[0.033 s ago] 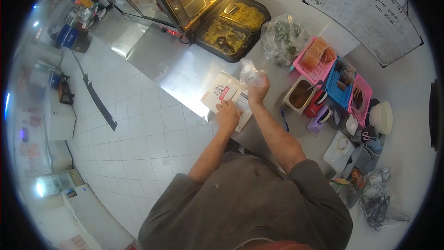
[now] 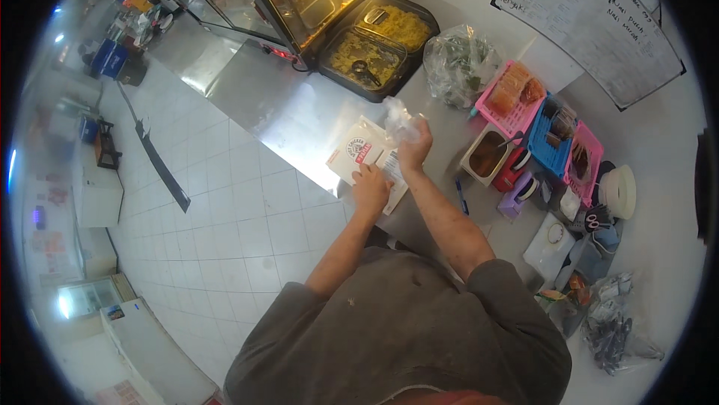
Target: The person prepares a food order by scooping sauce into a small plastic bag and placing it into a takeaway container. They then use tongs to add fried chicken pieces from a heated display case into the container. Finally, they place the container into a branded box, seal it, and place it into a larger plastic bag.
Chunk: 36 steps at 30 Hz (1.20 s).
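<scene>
A white takeaway box [image 2: 350,152] with a red and dark print lies at the edge of the steel counter. My left hand [image 2: 370,188] rests on its near part, fingers spread over the lid. Just right of the box, my right hand [image 2: 416,147] is closed around a crumpled clear plastic bag [image 2: 401,122], which sticks up past the fingers. What the bag holds, if anything, cannot be made out. My right fingertips are partly hidden by the plastic.
Beyond the box stands a dark double tray [image 2: 374,90] of yellow food beside a lit display warmer [image 2: 288,4]. To the right are a bag of greens [image 2: 458,68], a metal sauce pan [image 2: 472,167], a tape dispenser [image 2: 517,197], a blue pen [image 2: 461,197], and pink and blue baskets [image 2: 541,146].
My right hand and the plastic bag have shifted very slightly to the left. My left hand stays on the box.
</scene>
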Each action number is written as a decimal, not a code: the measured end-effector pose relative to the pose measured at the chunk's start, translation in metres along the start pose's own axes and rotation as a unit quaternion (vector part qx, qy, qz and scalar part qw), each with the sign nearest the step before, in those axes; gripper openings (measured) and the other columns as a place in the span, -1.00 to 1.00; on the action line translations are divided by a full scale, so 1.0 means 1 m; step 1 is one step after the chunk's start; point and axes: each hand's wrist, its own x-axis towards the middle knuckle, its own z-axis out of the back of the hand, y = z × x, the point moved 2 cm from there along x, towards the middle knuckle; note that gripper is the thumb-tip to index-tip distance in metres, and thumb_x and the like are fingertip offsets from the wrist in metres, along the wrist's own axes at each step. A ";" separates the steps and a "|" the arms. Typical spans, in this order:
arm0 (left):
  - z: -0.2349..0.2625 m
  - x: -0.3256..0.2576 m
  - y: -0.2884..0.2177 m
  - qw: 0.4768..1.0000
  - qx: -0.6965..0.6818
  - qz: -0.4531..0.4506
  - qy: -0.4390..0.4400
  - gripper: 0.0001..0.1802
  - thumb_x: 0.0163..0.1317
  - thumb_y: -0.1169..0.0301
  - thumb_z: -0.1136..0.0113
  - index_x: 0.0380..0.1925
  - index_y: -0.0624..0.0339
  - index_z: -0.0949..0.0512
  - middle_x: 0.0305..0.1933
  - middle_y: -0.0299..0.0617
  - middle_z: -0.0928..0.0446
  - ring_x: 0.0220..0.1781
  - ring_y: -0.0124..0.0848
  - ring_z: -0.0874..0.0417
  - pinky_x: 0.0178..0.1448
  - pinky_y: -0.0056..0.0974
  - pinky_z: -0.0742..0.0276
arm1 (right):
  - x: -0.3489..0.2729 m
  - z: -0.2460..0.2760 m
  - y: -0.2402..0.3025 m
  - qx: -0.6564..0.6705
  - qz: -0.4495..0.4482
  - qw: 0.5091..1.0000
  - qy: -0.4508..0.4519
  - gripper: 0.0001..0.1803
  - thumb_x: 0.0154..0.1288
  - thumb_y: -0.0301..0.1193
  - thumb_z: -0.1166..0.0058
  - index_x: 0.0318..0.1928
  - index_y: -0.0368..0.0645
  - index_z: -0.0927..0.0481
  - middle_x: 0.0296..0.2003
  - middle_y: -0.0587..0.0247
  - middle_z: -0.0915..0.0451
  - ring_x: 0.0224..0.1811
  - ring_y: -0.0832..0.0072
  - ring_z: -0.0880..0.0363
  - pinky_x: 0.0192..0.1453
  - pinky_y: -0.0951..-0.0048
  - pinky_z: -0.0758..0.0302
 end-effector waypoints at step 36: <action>0.042 0.070 -0.003 0.986 0.011 -0.130 0.100 -0.52 0.20 0.02 -0.28 -0.03 0.11 -0.63 -0.14 0.15 -0.66 -0.07 0.07 -0.69 -0.02 0.07 -0.58 | -0.123 0.115 -0.039 -0.177 -0.349 0.910 0.136 0.15 0.05 0.00 -0.44 0.47 -0.19 -0.02 0.34 -0.14 -0.25 0.40 0.06 -0.22 0.42 0.08 -0.22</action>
